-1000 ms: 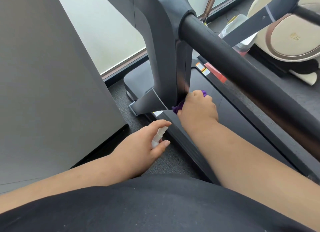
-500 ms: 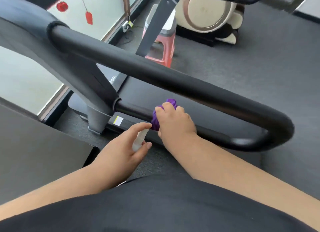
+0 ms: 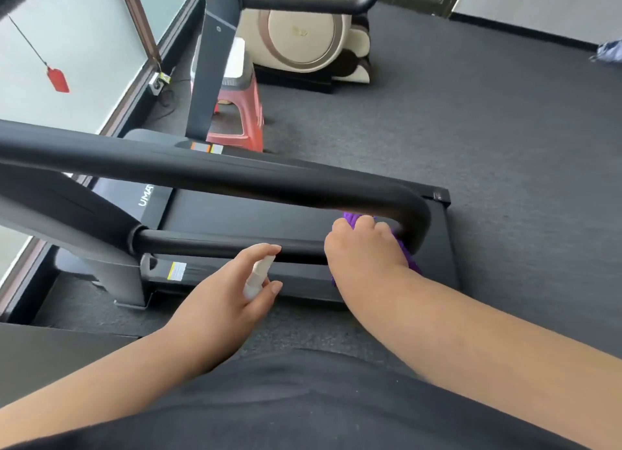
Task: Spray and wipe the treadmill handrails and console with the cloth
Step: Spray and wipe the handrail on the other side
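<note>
A black padded handrail [image 3: 215, 170] loops out from the treadmill's upright and bends back as a thinner lower bar [image 3: 218, 244]. My right hand [image 3: 365, 247] grips a purple cloth [image 3: 409, 259] wrapped round the lower bar, close to the bend at the rail's end. My left hand [image 3: 232, 295] holds a small white spray bottle [image 3: 257, 276] just in front of the lower bar, nozzle up, index finger over its top. The console is out of view.
The treadmill deck [image 3: 269, 217] lies below the rail on grey carpet. A red stool [image 3: 240, 120] stands beyond it, beside the far upright [image 3: 210, 66]. A cream exercise machine [image 3: 303, 29] sits at the back. A window wall runs along the left.
My right hand has slid the cloth from the base of the upright outward along the lower bar to its bend. The view has swung right. My left hand keeps the bottle nearby.
</note>
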Available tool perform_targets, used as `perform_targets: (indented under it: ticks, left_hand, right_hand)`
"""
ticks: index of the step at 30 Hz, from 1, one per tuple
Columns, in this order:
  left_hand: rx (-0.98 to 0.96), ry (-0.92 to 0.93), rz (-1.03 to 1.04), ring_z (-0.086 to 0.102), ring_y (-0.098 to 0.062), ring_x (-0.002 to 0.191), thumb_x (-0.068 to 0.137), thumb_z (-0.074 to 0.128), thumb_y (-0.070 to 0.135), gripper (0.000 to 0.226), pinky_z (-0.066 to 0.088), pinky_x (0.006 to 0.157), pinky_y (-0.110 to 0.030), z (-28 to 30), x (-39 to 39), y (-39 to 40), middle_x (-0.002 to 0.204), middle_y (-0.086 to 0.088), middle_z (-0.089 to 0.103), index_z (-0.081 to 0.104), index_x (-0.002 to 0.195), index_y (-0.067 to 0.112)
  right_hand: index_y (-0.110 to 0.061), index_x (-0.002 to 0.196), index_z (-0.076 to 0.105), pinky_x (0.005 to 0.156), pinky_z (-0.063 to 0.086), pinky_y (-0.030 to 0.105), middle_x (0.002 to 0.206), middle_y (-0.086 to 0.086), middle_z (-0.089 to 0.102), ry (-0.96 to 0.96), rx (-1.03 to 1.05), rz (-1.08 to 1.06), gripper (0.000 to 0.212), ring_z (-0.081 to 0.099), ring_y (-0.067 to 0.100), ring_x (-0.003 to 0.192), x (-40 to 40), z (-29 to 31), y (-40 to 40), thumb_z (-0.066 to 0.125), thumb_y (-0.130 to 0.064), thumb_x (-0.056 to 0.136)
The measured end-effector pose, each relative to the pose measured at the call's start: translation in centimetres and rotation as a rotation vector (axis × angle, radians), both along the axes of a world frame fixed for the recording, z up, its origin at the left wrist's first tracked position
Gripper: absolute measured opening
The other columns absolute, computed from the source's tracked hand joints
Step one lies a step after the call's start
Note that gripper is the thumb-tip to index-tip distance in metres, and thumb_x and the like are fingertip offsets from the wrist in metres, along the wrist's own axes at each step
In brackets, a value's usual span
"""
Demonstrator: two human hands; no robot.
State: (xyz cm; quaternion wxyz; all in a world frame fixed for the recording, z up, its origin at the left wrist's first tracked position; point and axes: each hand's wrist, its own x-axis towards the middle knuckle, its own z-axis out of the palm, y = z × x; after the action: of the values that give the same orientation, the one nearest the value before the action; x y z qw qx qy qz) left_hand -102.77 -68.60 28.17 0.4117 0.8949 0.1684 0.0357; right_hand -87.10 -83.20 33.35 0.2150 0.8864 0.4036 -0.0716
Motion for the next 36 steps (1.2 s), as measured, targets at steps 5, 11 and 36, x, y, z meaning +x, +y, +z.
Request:
perform_targets:
  ticks: [5, 11, 36]
  left_hand:
    - [0.030, 0.009, -0.007, 0.057, 0.007, 0.083, 0.086, 0.053, 0.056, 0.045, 0.040, 0.060, -0.018, 0.4, 0.3, -0.7, 0.100, 0.038, 0.055, 0.027, 0.116, 0.076]
    - [0.048, 0.029, 0.000, 0.058, 0.004, 0.083, 0.087, 0.052, 0.056, 0.043, 0.039, 0.064, -0.012, 0.7, 0.0, -1.4, 0.100, 0.029, 0.058, 0.031, 0.122, 0.069]
    - [0.156, 0.111, 0.242, 0.054, 0.019, 0.088, 0.087, 0.074, 0.031, 0.066, 0.039, 0.074, -0.007, 0.2, -11.9, 6.4, 0.097, 0.032, 0.058, 0.031, 0.126, 0.062]
  right_hand:
    - [-0.008, 0.112, 0.060, 0.070, 0.041, 0.041, 0.094, 0.008, 0.038, -0.009, -0.020, 0.050, 0.028, 0.050, 0.031, 0.093, 0.7, 0.7, -0.8, 0.059, -0.003, 0.084]
    - [-0.006, 0.107, 0.051, 0.075, 0.042, 0.040, 0.099, 0.009, 0.045, -0.054, 0.078, 0.080, 0.047, 0.048, 0.029, 0.087, 0.3, -1.8, -2.3, 0.030, 0.012, 0.069]
    - [-0.018, 0.138, 0.040, 0.082, 0.038, 0.041, 0.124, 0.004, 0.047, 0.079, 0.290, 0.306, 0.057, 0.045, 0.030, 0.099, -6.3, -6.4, 14.7, 0.058, -0.011, 0.084]
